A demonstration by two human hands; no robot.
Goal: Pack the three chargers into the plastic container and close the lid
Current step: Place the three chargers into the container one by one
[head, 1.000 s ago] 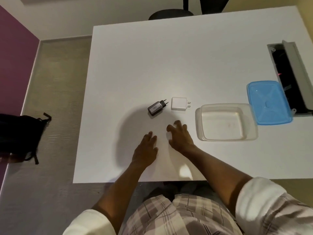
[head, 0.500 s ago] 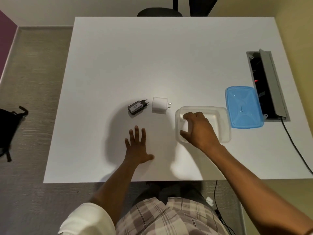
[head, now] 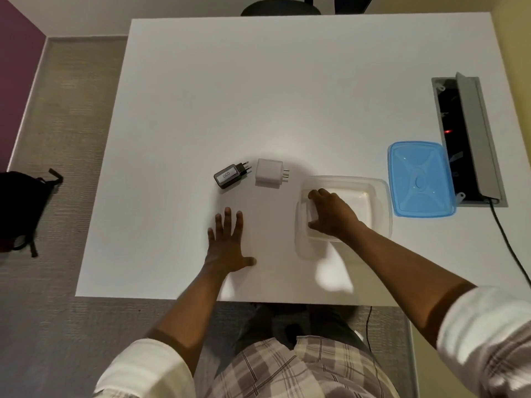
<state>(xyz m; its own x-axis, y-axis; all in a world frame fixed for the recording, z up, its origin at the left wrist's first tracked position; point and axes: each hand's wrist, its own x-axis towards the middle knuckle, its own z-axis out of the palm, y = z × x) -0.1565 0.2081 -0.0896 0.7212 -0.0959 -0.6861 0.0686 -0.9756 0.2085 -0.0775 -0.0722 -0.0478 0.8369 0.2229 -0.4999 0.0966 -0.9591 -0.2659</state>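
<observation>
A clear plastic container (head: 379, 202) stands open on the white table (head: 258, 96). My right hand (head: 330, 215) reaches into its left part, fingers curled around a white charger (head: 311, 215) that shows partly under them. A black charger (head: 228, 175) with a white label lies left of a second white charger (head: 269, 176), both on the table left of the container. My left hand (head: 228, 242) rests flat on the table with fingers spread, below the black charger and apart from it. The blue lid (head: 421, 179) lies upside up just right of the container.
A grey cable hatch (head: 471, 139) is open in the table's right side, with a black cord (head: 508, 248) running off the front edge. A black bag (head: 20, 208) sits on the floor to the left. A dark chair (head: 280, 8) stands beyond the far edge.
My right hand carried the white charger from the table in front of me rightward into the container and has lowered inside it. My left hand spread flat on the table.
</observation>
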